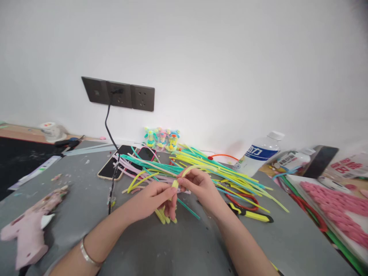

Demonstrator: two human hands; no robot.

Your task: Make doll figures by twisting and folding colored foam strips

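Observation:
My left hand [158, 197] is closed around a small bundle of pale yellow pipe cleaners [161, 216], whose bent lower ends stick out beneath the fingers. Pinched in my right hand [198, 186] is one strand, a pale yellow pipe cleaner [201, 167], which arches away to the right above the knuckles. Both hands meet at the top of the bundle, fingertips almost touching. Behind them lies a loose pile of yellow, teal and lilac pipe cleaners [230, 176]. Three small fuzzy figures [162, 138] stand against the wall.
A pink glue gun [31, 226] lies at the left. Two phones [110, 163] rest behind a hanging black cord [107, 122]. To the right are a yellow-black cutter knife [251, 214], red-handled scissors [243, 201], a tilted water bottle [260, 153] and pink braided material [336, 207].

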